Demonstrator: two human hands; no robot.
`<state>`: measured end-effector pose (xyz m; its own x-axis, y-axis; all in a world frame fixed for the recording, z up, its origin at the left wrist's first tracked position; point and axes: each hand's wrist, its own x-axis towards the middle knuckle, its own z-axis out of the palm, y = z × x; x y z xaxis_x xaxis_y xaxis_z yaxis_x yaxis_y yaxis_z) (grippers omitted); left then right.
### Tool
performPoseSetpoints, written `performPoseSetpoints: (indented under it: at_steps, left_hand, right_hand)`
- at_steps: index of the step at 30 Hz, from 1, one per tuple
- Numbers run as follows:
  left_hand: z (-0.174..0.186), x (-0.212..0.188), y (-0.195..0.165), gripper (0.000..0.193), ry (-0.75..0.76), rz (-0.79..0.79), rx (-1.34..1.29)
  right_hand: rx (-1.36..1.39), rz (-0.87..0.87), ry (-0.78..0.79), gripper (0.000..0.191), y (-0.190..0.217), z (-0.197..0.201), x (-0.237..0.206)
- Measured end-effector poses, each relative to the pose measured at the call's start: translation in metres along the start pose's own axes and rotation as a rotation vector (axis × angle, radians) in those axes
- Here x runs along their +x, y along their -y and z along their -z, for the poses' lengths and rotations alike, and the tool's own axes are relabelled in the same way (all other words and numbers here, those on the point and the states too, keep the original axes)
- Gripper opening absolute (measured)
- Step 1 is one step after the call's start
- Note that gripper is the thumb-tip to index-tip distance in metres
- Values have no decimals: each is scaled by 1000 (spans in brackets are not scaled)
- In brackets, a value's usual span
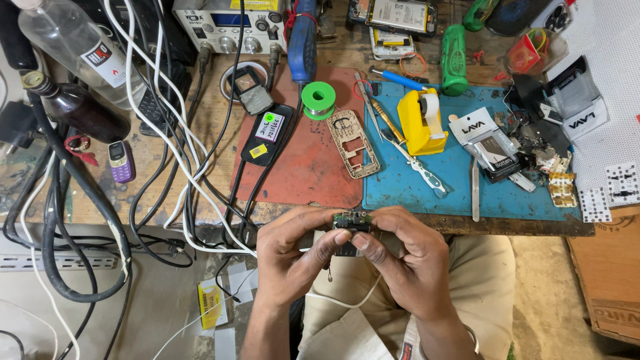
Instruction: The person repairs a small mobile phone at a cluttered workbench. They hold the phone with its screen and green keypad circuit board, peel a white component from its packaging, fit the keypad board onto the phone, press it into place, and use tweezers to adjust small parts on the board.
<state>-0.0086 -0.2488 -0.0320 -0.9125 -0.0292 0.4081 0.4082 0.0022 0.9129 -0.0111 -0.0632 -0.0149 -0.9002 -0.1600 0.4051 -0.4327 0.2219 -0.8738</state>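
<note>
Both hands meet just in front of the workbench edge, over my lap. My left hand [291,257] and my right hand [408,260] pinch a small green phone circuit board [352,219] between thumbs and fingertips. A dark part hangs under the board, mostly hidden by my fingers. On the red mat [313,170] above lie a beige phone frame [354,143], a black phone back [267,133] and a green solder spool [318,100].
A blue mat [460,190] holds a yellow tape dispenser [420,121], tweezers [475,190], a packaged battery [490,145] and small parts. Tangled black and white cables [167,153] cover the left side. A small purple phone [121,162], bottles and a bench power supply [230,25] stand behind.
</note>
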Motion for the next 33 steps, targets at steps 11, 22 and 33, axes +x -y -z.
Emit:
performPoseSetpoints:
  at_steps: [11, 22, 33]
  left_hand:
    - [-3, -5, 17, 58, -79, 489, -369]
    - [-23, -6, 20, 22, 287, 703, -634]
    - [-40, -9, 18, 20, 303, 930, -616]
  right_hand:
    - [-534, 760, 73, 25, 23, 38, 24]
    - [-878, 1338, 417, 24, 14, 71, 34]
    - [-923, 1472, 417, 25, -5, 97, 32]
